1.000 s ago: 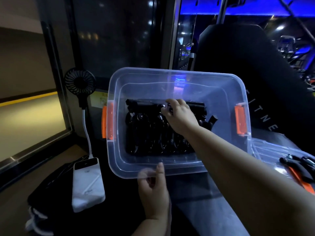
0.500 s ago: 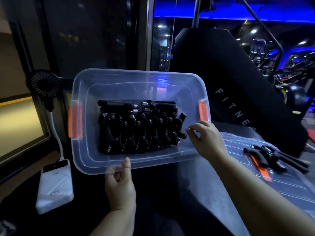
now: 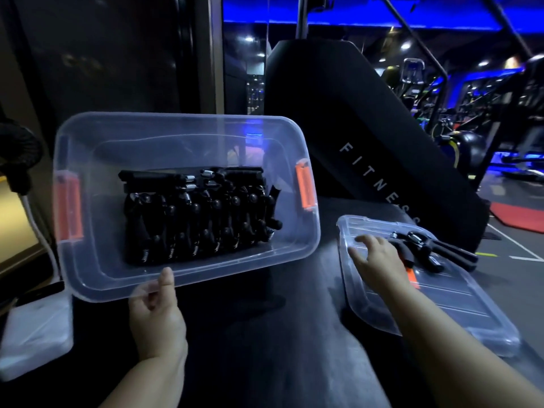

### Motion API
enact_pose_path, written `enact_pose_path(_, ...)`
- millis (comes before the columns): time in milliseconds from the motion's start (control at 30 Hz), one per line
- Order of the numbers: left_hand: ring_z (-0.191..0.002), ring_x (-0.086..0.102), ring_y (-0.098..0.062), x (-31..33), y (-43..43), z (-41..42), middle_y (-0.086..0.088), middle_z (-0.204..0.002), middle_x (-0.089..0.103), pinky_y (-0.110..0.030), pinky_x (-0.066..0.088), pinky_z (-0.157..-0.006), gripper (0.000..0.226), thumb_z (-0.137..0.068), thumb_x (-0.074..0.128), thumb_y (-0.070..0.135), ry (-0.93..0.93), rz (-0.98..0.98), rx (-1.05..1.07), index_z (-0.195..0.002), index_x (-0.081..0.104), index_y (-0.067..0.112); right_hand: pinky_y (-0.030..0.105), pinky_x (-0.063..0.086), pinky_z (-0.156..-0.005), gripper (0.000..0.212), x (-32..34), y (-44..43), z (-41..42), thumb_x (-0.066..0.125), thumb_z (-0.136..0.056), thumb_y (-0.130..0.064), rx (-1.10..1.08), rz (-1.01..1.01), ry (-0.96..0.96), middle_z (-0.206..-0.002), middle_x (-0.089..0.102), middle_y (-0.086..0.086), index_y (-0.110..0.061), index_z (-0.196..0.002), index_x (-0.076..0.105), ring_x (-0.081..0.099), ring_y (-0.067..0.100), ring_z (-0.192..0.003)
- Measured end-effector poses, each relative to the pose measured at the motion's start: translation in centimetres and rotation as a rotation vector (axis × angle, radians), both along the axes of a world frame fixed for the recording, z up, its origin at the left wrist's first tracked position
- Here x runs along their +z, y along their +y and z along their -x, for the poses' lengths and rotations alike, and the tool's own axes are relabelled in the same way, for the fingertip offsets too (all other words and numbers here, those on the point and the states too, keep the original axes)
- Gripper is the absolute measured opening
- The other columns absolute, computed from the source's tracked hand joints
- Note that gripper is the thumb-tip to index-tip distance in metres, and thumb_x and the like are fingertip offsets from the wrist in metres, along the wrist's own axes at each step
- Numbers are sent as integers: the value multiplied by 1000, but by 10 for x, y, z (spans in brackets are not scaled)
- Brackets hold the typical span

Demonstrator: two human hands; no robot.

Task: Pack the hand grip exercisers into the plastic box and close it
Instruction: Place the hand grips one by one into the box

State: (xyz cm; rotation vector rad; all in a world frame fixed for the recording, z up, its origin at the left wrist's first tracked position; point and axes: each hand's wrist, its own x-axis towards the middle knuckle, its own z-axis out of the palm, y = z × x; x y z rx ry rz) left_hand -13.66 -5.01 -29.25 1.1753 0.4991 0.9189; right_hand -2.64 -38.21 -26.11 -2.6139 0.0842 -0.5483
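A clear plastic box (image 3: 97, 269) with orange latches stands tilted toward me. Inside it, several black hand grip exercisers (image 3: 197, 219) are packed in a row. My left hand (image 3: 157, 313) grips the box's near rim, thumb on top and fingers curled under it. To the right, the clear lid (image 3: 459, 307) lies flat on the dark bench. Black hand grip exercisers (image 3: 432, 248) lie loose on the lid. My right hand (image 3: 378, 257) is over the lid with fingers spread, just left of those exercisers and holding nothing.
A white power bank (image 3: 32, 334) lies at the lower left with a small fan (image 3: 17, 154) above it. A black padded backrest (image 3: 368, 136) marked FITNESS rises behind the box and lid. Gym machines stand at the far right.
My right hand left the box and moved right, over the lid toward the loose exercisers. My left hand kept its hold on the box's near rim. The view swung right.
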Motion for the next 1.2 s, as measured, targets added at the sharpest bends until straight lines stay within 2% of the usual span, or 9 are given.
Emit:
enact_pose_path(133, -62, 41, -11, -2, 2, -1, 4, -72, 46, -26, 34, -62, 45, -61, 60, 73, -8, -3, -9, -76, 50, 33, 40, 30, -106, 48, -13, -27, -1, 47, -94, -47, -119, 111, 158, -145, 41, 2, -26, -136, 47, 29, 24, -137)
enact_pose_path(267, -63, 44, -10, -3, 1, -2, 3, -74, 49, -26, 37, -65, 26, -82, 63, 55, -18, 5, -3, -78, 49, 33, 44, 25, -110, 54, -15, -54, -4, 46, -92, -52, -243, 170, 226, -151, 31, 4, -27, -140, 41, 20, 25, -140)
enact_pose_path(400, -61, 44, -7, -1, -3, -4, 4, -73, 49, -24, 36, -62, 20, -89, 61, 43, -52, 3, 18, -79, 47, 32, 50, 17, -115, 65, -19, -71, -9, 43, -90, -57, -329, 128, 308, -158, 15, 9, -25, -146, 32, 8, 28, -146)
enact_pose_path(533, -57, 43, -4, 0, -4, -5, 5, -71, 48, -20, 37, -54, 21, -90, 58, 44, -55, -5, 14, -79, 46, 31, 53, 15, -114, 69, -16, -75, -13, 43, -89, -61, -340, 99, 337, -160, 10, 8, -29, -148, 26, 4, 28, -147)
enact_pose_path(633, -44, 43, 3, 0, -3, -5, 4, -69, 46, -10, 36, -43, 23, -91, 57, 44, -49, -20, 12, -78, 46, 28, 54, 19, -112, 69, -15, -77, -17, 43, -89, -63, -371, 107, 334, -159, 10, 9, -28, -146, 27, 8, 31, -145)
enact_pose_path(700, -43, 43, 4, 1, -4, -4, 5, -68, 46, -7, 35, -42, 23, -92, 56, 42, -51, -26, 19, -77, 46, 28, 53, 22, -109, 71, -12, -79, -21, 44, -87, -65, -406, 93, 307, -157, 13, 11, -26, -144, 29, 12, 33, -143)
enact_pose_path(933, -44, 43, 3, 2, -6, -5, 5, -67, 46, -8, 34, -44, 23, -93, 55, 43, -54, -38, 19, -78, 47, 28, 51, 21, -109, 80, -6, -90, -34, 43, -81, -73, -464, 58, 334, -156, 12, 16, -30, -147, 25, 12, 33, -143)
enact_pose_path(1067, -43, 43, 1, 2, -4, -6, 12, -56, 49, -9, 33, -42, 27, -93, 54, 44, -64, -59, 10, -75, 46, 25, 49, 26, -106, 77, -6, -89, -40, 41, -83, -71, -487, 61, 389, -145, 32, 20, -23, -143, 33, 28, 36, -134)
enact_pose_path(1200, -42, 42, 0, 2, -3, -8, 15, -46, 50, -10, 30, -40, 29, -95, 52, 40, -92, -72, 1, -73, 44, 24, 49, 27, -106, 74, -8, -85, -42, 41, -85, -69, -511, 57, 377, -142, 35, 21, -18, -139, 39, 29, 36, -132)
